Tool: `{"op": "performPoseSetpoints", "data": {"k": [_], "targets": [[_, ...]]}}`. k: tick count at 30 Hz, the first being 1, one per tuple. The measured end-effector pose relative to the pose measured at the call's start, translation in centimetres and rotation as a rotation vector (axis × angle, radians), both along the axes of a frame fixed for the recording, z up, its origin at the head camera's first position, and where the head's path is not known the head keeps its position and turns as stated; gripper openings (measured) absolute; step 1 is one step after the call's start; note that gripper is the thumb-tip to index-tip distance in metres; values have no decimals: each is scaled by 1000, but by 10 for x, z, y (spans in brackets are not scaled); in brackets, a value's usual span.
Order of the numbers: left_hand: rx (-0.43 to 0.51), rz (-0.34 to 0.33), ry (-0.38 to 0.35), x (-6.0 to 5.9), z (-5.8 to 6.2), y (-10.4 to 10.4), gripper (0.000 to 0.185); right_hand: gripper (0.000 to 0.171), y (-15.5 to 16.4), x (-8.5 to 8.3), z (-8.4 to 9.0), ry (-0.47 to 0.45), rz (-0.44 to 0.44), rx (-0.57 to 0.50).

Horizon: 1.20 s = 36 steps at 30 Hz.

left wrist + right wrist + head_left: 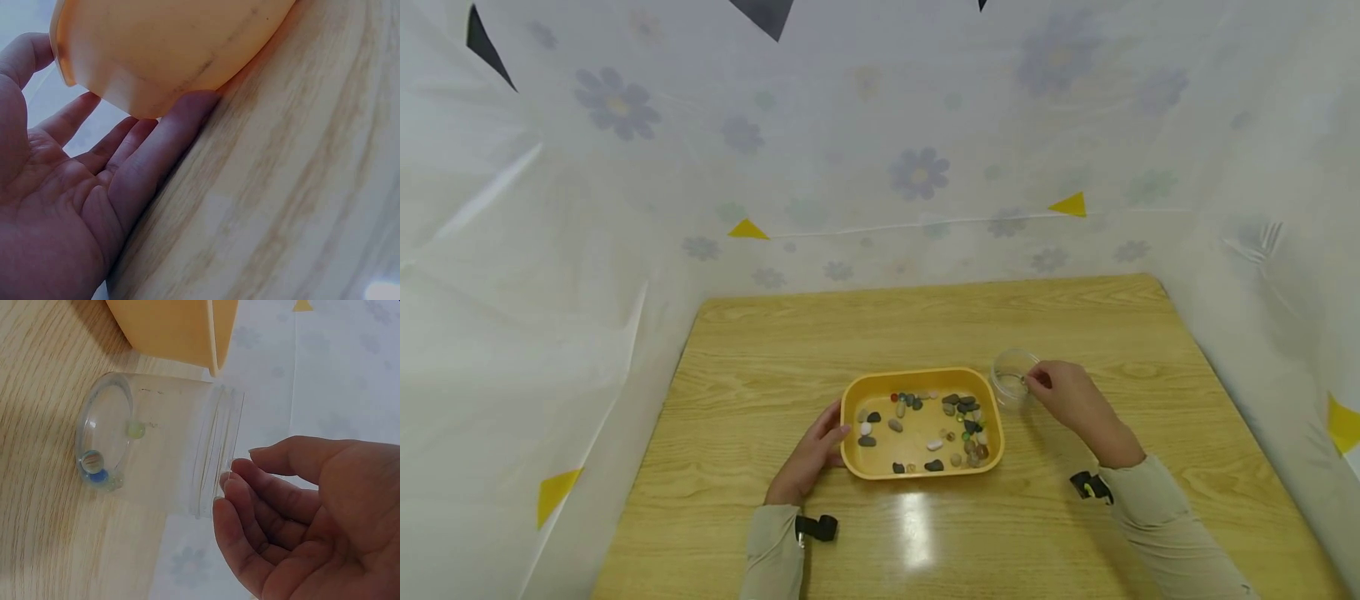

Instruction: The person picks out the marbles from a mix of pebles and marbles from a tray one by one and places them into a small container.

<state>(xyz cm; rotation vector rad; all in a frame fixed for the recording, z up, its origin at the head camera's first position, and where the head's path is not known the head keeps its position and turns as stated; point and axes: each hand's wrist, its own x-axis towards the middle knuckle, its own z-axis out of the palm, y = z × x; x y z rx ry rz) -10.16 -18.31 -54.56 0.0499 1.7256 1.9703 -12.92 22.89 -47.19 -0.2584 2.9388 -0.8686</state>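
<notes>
A yellow tray [848, 433] sits mid-table with several pebbles [958, 407] and small marbles in it. My left hand [822, 446] lies with straight fingers [156, 147] against the tray's outer left wall [169, 50]. Just right of the tray stands a clear jar [1012, 380]. In the right wrist view the jar [156, 450] has a few marbles [94, 465] on its bottom. My right hand [1060, 392] hovers at the jar's mouth, its fingertips [228, 478] loosely curled by the rim with nothing seen between them.
The wooden table [925, 325] is walled on three sides by white flower-print sheeting [917, 175]. Bare wood lies beyond the tray and along the near edge, where a light glare [917, 517] shows.
</notes>
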Motion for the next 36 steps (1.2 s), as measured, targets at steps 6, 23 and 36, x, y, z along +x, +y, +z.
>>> {"op": "performPoseSetpoints", "data": {"k": [6,23,36], "targets": [[5,-3,7,0,0,0,55,17,-3,1,4,8,-4,-7],[-2,23,1,-5,-12,0,56,19,-27,5,1,25,36,-47],[-28,67,31,-3,-24,1,52,14,-55,12,-9,-83,203,-110]]}}
